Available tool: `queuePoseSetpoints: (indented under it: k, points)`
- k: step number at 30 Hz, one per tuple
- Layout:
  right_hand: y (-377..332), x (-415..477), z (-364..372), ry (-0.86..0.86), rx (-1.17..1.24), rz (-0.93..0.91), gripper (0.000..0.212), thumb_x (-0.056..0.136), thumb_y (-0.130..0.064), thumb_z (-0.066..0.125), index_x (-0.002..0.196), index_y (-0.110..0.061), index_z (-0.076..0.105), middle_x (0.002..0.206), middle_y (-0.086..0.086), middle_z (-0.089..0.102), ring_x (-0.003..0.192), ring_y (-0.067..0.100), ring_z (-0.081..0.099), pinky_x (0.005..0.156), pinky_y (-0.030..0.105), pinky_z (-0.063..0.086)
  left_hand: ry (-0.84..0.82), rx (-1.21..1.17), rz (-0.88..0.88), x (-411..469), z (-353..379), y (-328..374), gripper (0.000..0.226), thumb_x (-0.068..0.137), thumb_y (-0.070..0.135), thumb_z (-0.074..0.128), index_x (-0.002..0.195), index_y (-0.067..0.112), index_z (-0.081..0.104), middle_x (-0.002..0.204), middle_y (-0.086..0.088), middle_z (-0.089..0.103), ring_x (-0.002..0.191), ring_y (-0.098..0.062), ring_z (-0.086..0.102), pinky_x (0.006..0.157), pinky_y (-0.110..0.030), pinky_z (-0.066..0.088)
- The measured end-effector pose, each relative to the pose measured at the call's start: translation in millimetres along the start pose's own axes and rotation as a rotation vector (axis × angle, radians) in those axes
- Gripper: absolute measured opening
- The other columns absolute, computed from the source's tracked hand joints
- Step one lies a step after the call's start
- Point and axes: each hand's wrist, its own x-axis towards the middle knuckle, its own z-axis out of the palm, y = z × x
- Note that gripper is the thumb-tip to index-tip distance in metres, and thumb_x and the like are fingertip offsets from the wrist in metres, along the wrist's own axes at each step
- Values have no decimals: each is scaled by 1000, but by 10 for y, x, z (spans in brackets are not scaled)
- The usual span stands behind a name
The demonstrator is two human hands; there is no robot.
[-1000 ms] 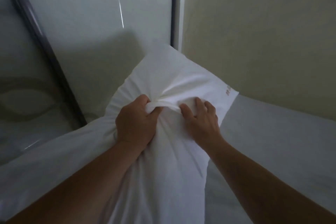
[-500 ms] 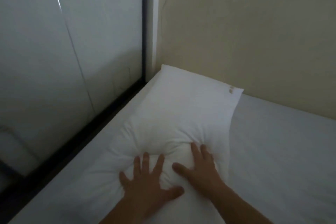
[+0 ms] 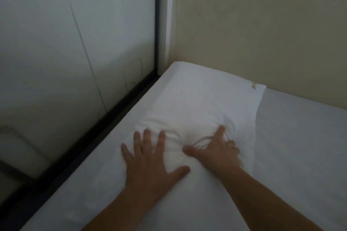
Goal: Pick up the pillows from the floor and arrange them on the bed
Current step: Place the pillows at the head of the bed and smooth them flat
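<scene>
While both hands press down on it, the white pillow (image 3: 197, 103) lies flat on the bed (image 3: 300, 146), tucked into the corner where the beige wall (image 3: 262, 24) meets the glossy pale panel (image 3: 56, 43) on the left. The left hand (image 3: 148, 163) rests palm down on the pillow's near left part, fingers spread wide and flat, gripping nothing. The right hand (image 3: 216, 150) lies just beside it, to the right, thumb stretched toward the left hand; its fingers dig into the cover, and the cloth bunches into folds around them, though whether any fabric is pinched between them cannot be told. Between and ahead of the two hands the filling bulges up in a soft mound.

Near the pillow's far right corner sits a small tan mark (image 3: 253, 86), perhaps embroidered lettering, too blurred to read.

The pillowcase is smooth white cloth, rectangular, creased only near the hands. The sheet beneath is plain, pale and flat. A dark frame strip (image 3: 93, 137) runs along the bed's left edge under the shiny panel.
</scene>
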Motion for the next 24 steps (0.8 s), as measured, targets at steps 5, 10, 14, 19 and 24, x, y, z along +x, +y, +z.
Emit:
queuePoseSetpoints:
  k: [5,10,14,19,24]
  points:
    - [123,29,301,200,81,-24,101,55,-59,80,135,-27,29,118,17,52,112,37,51,86,44,43,-10,-10,-60,195,315,83,74,72,80,28,129,33,35,130,-6,45,121,-29,40,96,-48,33]
    - [201,-12,97,317,235,-192,25,76,-40,63,86,-26,45,76,5,63,83,33,65,62,36,44,88,-20,102,229,47,136,32,94,49,35,105,22,48,102,-3,63,95,-25,61,78,-37,45]
    - [-93,6,-287,553,251,-377,23,80,-39,62,85,-24,45,75,7,69,79,36,65,58,34,33,343,-180,187,363,-435,231,26,87,37,51,80,11,55,73,-15,64,63,-37,62,54,-39,47]
    - [-138,282,-381,485,297,-334,32,76,-51,62,85,-27,43,78,7,66,85,36,64,61,34,34,292,-145,240,717,-418,250,29,90,46,40,81,19,45,79,-11,63,70,-34,62,61,-38,47]
    - [293,528,71,130,72,-95,91,59,-84,56,133,-35,38,123,12,49,119,36,46,96,46,38,-106,-126,37,841,363,-55,57,82,71,21,104,25,46,115,-9,53,110,-31,48,96,-45,37]
